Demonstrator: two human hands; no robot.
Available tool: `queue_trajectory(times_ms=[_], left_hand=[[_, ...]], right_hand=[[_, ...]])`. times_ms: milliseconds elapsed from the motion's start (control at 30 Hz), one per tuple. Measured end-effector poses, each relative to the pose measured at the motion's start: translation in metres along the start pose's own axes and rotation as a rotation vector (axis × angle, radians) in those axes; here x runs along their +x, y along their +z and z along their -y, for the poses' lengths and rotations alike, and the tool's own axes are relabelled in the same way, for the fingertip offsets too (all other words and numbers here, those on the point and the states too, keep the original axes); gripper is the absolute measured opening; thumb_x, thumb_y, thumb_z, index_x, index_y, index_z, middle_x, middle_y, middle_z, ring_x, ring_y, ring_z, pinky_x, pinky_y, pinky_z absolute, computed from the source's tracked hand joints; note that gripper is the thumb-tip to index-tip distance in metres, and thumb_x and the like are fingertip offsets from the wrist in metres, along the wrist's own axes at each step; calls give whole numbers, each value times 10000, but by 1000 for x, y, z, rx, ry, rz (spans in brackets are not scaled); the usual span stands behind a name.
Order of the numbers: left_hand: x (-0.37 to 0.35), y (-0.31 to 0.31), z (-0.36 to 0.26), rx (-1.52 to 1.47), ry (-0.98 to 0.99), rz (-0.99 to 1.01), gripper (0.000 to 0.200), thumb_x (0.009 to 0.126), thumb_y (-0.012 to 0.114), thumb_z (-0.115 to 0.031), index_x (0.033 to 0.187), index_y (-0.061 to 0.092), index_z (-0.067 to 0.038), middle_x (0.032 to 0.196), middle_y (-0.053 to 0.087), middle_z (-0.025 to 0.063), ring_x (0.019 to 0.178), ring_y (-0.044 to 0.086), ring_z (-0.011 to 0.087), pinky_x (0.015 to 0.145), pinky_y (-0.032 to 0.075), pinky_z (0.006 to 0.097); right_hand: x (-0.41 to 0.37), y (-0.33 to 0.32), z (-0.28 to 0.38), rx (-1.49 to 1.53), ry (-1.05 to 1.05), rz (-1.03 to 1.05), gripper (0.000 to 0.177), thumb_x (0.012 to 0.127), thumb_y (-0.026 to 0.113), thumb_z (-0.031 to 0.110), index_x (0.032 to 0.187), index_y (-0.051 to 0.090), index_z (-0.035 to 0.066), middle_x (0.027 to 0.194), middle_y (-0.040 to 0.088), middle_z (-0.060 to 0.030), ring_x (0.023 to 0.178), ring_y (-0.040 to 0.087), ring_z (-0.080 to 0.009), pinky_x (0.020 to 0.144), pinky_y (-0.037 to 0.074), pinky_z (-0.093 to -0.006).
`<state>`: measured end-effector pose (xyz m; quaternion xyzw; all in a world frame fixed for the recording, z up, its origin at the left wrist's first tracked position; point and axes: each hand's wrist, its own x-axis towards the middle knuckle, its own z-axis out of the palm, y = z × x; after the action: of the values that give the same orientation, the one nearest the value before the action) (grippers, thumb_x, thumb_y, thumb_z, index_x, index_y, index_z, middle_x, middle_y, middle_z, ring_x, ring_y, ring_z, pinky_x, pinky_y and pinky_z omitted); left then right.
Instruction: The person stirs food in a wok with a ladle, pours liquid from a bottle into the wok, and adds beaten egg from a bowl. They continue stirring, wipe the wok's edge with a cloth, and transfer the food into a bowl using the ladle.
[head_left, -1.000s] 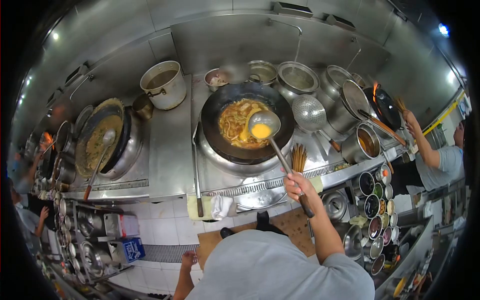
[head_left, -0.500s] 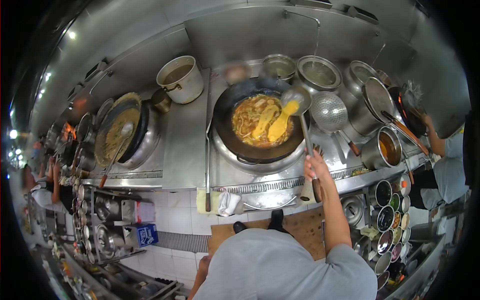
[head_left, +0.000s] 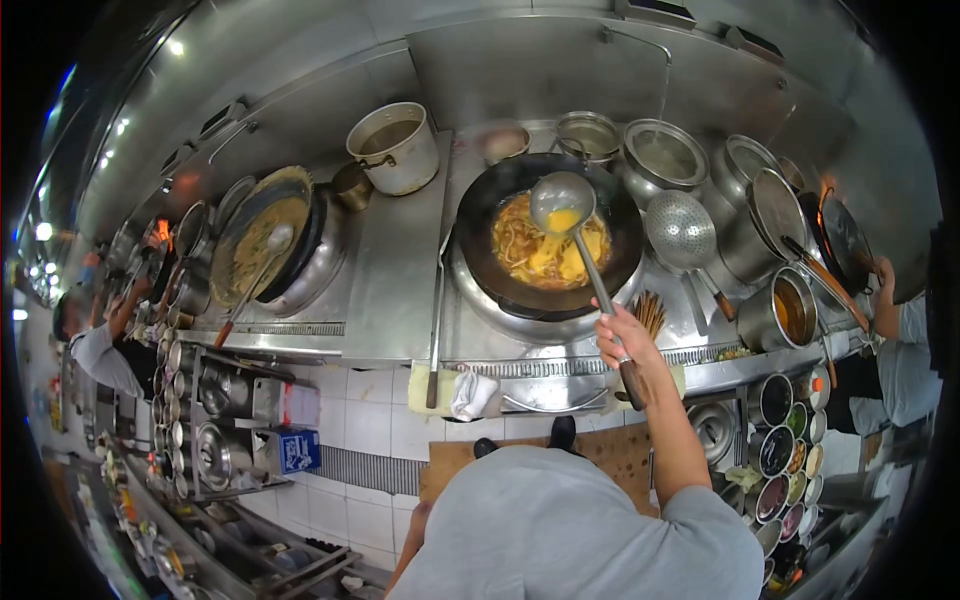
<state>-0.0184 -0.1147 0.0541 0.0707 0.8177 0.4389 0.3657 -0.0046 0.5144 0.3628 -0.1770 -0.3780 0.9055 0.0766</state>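
Observation:
My right hand (head_left: pixel 623 338) is closed around the long handle of a metal ladle (head_left: pixel 562 204). The ladle's bowl hangs over the dark wok (head_left: pixel 480 270), with some yellow liquid in it. Noodle-like strips in reddish-brown sauce (head_left: pixel 518 262) lie in the wok, and yellow egg-like liquid (head_left: pixel 570 258) covers their right part. My left hand (head_left: pixel 421 515) is low beside my body, mostly hidden by my shirt, and its fingers cannot be made out. A bamboo brush (head_left: pixel 650 314) stands just right of the wok.
A perforated skimmer (head_left: pixel 681 230) and a pot of orange liquid (head_left: pixel 782 310) are at the right. Left are a tall pot (head_left: pixel 395 150) and a second wok (head_left: pixel 262 240). A folded cloth (head_left: pixel 474 396) lies at the front edge. Parts of other people show at both sides.
The ladle bowl has moved left over the wok's middle, its pouring stream is no longer visible, and the yellow liquid has spread over the food. The whole view has shifted slightly.

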Motion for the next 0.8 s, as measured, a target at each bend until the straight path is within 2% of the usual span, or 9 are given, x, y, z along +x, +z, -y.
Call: queue_trajectory(times_ms=[33, 100, 233, 300, 333, 367, 467, 667, 800], left_hand=[[0, 1, -4, -3, 3, -8, 270, 969, 481, -179, 995, 653, 28, 908, 686, 95, 825, 622, 165, 748, 503, 320], [12, 5, 9, -374, -49, -47, 245, 953, 527, -188, 976, 658, 17, 894, 682, 76, 816, 619, 156, 733, 503, 311], [0, -2, -17, -283, -82, -68, 241, 938, 575, -209, 982, 657, 13, 884, 677, 63, 810, 614, 148, 724, 502, 300], [-16, -12, -53, -418, -122, -92, 271, 924, 611, -238, 998, 650, 19, 891, 676, 70, 814, 615, 147, 725, 505, 298], [-17, -14, -52, -426, -125, -85, 267, 922, 611, -238, 994, 649, 17, 887, 674, 68, 809, 614, 146, 722, 505, 297], [-18, -15, -49, -413, -116, -76, 263, 921, 612, -237, 990, 649, 14, 882, 671, 66, 804, 613, 145, 718, 505, 297], [-16, -14, -29, -310, -63, -37, 252, 918, 613, -235, 978, 648, 7, 867, 664, 60, 790, 611, 142, 708, 504, 295], [-2, -9, -1, -191, -7, 16, 229, 911, 615, -230, 954, 645, -7, 839, 650, 47, 761, 606, 135, 688, 504, 291], [9, -12, -12, -157, 16, 30, 214, 906, 616, -227, 938, 643, -17, 819, 640, 39, 742, 603, 131, 674, 504, 288]], right_hand=[[7, 1, -7, -11, 22, 3, 325, 966, 504, 151, 1272, 408, 98, 702, 433, -4, 425, 403, -73, 331, 361, -253], [24, 12, -13, -43, 46, -7, 316, 964, 506, 150, 1260, 411, 92, 698, 435, -4, 428, 406, -76, 339, 363, -258], [97, -5, -34, -57, 21, -13, 164, 954, 507, 142, 1077, 414, 85, 692, 439, -5, 444, 419, -87, 364, 376, -282], [115, -1, -33, -42, -9, -31, 131, 951, 502, 136, 1017, 401, 86, 693, 440, -8, 448, 421, -90, 368, 382, -288], [121, 6, -31, -92, -79, -134, 126, 946, 495, 132, 990, 387, 86, 695, 441, -11, 453, 425, -94, 369, 386, -294], [124, 11, -28, -142, -149, -236, 125, 942, 489, 129, 963, 373, 86, 697, 442, -14, 458, 429, -97, 369, 390, -301], [114, 17, -12, -134, -155, -346, 116, 938, 476, 125, 971, 375, 78, 702, 444, -19, 461, 433, -103, 371, 395, -311], [93, 14, -11, -56, -126, -249, 115, 952, 483, 131, 965, 378, 87, 665, 446, -11, 446, 428, -98, 376, 387, -301], [70, 32, -17, -256, -44, -264, 116, 941, 484, 123, 952, 380, 73, 667, 460, -16, 442, 436, -91, 383, 409, -290]])
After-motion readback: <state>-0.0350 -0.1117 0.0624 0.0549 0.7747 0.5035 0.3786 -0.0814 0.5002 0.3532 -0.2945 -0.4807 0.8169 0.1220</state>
